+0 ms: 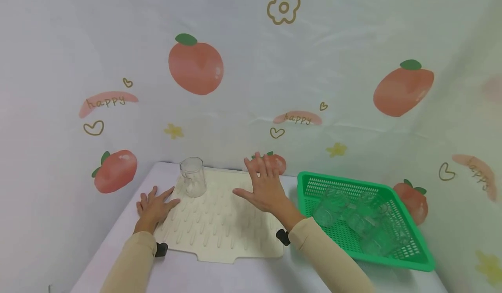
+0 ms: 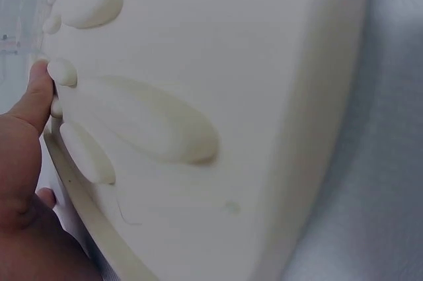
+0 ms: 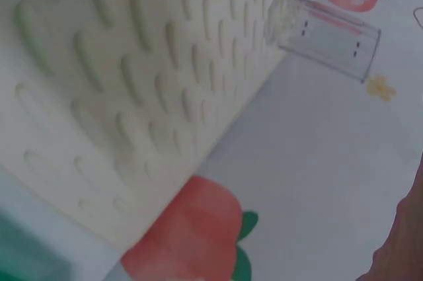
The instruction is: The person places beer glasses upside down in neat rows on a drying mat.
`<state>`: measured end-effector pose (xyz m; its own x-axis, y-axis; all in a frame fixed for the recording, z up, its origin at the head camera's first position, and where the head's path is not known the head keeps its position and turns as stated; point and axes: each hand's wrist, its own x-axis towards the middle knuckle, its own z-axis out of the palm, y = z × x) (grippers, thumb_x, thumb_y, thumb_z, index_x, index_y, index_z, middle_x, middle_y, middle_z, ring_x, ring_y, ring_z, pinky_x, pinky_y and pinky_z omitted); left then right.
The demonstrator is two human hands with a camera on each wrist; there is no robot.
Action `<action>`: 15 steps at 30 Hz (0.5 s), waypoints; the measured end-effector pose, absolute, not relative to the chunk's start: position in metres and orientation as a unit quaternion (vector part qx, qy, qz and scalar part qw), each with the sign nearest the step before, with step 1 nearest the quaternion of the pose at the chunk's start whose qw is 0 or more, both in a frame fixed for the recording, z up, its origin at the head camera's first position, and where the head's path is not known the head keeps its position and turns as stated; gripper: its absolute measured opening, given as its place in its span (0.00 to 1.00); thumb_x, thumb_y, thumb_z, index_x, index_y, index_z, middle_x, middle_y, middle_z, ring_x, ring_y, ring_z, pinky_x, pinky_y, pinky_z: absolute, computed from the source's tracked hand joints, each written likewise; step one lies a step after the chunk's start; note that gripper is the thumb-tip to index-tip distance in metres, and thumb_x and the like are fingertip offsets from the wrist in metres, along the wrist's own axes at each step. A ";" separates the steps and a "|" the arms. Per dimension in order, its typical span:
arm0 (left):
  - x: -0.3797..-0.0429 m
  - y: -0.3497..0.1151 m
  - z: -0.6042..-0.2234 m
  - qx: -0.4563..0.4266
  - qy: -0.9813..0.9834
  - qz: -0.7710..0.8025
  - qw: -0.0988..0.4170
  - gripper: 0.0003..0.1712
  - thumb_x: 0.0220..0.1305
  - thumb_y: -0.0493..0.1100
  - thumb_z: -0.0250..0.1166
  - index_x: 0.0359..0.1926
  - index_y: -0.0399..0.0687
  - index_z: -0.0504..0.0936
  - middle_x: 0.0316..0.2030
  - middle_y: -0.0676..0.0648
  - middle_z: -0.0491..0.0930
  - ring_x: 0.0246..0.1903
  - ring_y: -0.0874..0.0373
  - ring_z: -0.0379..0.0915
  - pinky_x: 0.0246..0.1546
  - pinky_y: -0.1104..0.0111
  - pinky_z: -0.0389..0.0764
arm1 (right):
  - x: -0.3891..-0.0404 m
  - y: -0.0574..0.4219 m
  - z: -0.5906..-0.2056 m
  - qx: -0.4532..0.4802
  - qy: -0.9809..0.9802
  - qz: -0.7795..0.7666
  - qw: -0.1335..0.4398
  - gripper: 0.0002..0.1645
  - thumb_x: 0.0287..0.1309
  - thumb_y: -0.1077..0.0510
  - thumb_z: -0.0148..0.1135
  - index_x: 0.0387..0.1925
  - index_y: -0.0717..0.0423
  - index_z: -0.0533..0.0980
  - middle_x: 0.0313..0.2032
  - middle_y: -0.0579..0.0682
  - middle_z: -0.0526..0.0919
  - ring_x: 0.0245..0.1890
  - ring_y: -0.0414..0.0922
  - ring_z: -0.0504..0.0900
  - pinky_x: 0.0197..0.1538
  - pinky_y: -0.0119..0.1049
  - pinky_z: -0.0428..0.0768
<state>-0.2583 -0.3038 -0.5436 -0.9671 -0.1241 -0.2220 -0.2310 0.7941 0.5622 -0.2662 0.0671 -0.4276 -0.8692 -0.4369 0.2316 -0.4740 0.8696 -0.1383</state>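
Observation:
A clear glass mug [image 1: 194, 178] stands upright at the back left of a cream draining mat [image 1: 223, 247] with raised ridges. At the mat's left edge rests my left hand [image 1: 154, 208], its fingers spread and holding nothing. In the left wrist view the thumb [image 2: 38, 99] lies beside the ridges at the mat's edge. My right hand [image 1: 266, 188] is raised over the right part of the mat, fingers spread and straight, with nothing in it. The right wrist view shows the glass mug [image 3: 334, 35] at the mat's far end.
To the right of the mat sits a green plastic basket [image 1: 392, 263] holding several clear glass mugs [image 1: 331, 206]. A white cloth [image 1: 243, 18] printed with fruit and flowers hangs behind the white table [image 1: 113, 240].

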 end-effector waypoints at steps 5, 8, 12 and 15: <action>-0.257 -0.306 -0.542 -0.098 0.942 0.306 0.094 0.44 0.71 0.66 0.57 0.79 0.54 0.57 0.79 0.26 0.28 0.74 0.18 0.12 0.69 0.27 0.21 | -0.266 0.087 -0.422 0.231 -0.961 0.102 0.117 0.58 0.62 0.25 0.57 0.81 0.46 0.49 0.82 0.59 0.42 0.82 0.63 0.42 0.77 0.71 0.47; -0.254 -0.302 -0.537 -0.100 0.942 0.306 0.098 0.43 0.72 0.65 0.57 0.79 0.53 0.56 0.78 0.26 0.28 0.74 0.18 0.12 0.69 0.27 0.22 | -0.264 0.100 -0.415 0.219 -0.964 0.106 0.105 0.57 0.62 0.24 0.57 0.81 0.46 0.50 0.82 0.58 0.41 0.82 0.62 0.40 0.77 0.73 0.43; -0.252 -0.300 -0.533 -0.101 0.942 0.303 0.099 0.43 0.73 0.64 0.57 0.80 0.53 0.56 0.78 0.26 0.28 0.74 0.18 0.12 0.70 0.28 0.21 | -0.260 0.119 -0.405 0.210 -0.967 0.110 0.091 0.58 0.62 0.25 0.57 0.81 0.49 0.49 0.83 0.58 0.40 0.83 0.62 0.38 0.77 0.74 0.39; -0.253 -0.298 -0.532 -0.098 0.943 0.303 0.095 0.43 0.73 0.64 0.57 0.79 0.53 0.56 0.78 0.26 0.28 0.74 0.18 0.12 0.70 0.28 0.21 | -0.259 0.135 -0.402 0.201 -0.970 0.108 0.087 0.59 0.62 0.25 0.57 0.82 0.48 0.47 0.83 0.59 0.39 0.83 0.62 0.37 0.77 0.74 0.38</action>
